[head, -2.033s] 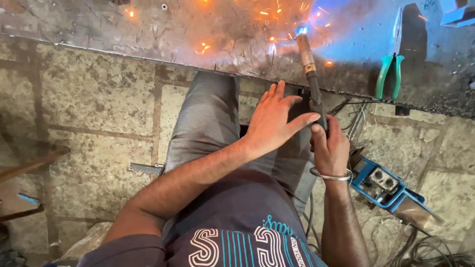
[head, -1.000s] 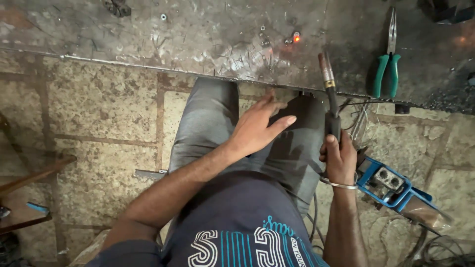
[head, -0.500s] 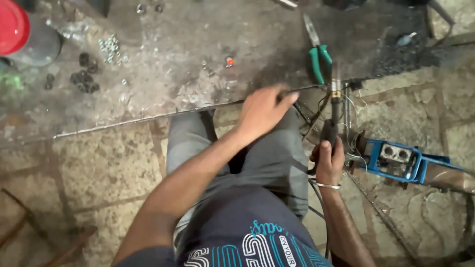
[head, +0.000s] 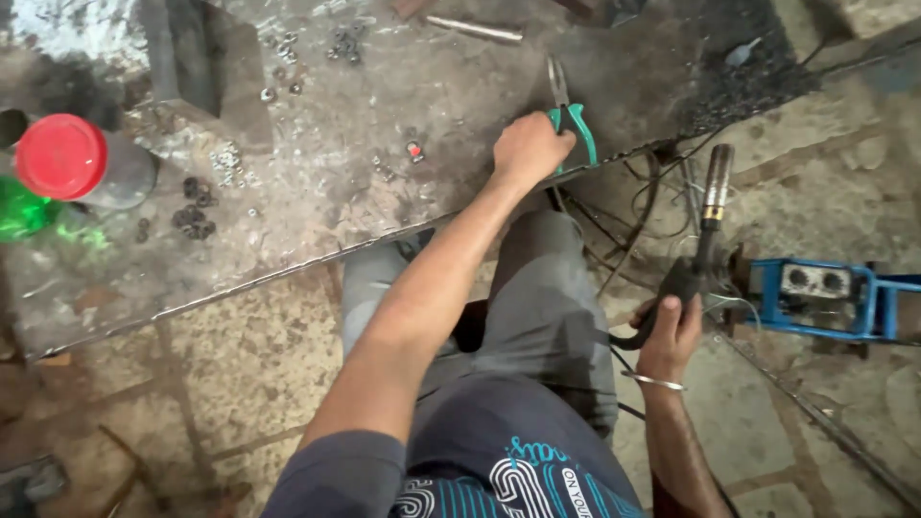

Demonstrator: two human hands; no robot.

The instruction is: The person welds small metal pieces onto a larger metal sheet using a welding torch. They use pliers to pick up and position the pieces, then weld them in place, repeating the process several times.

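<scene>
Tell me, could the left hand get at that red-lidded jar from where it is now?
Probably yes. The left hand rests on the green-handled pliers, and the metal sheet between it and the red-lidded jar holds only small nuts. It would be a long sideways stretch, though.

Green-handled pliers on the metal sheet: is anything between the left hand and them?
Nothing visible: the left hand already rests on the green-handled pliers on the grey metal sheet. The right hand holds the black welding electrode holder off to the side.

A red-lidded jar [head: 72, 163] stands at the metal sheet's [head: 317, 115] left edge, nuts [head: 195, 219] scattered beside it. A blue machine [head: 825, 297] sits on the stone floor [head: 230, 374].
</scene>
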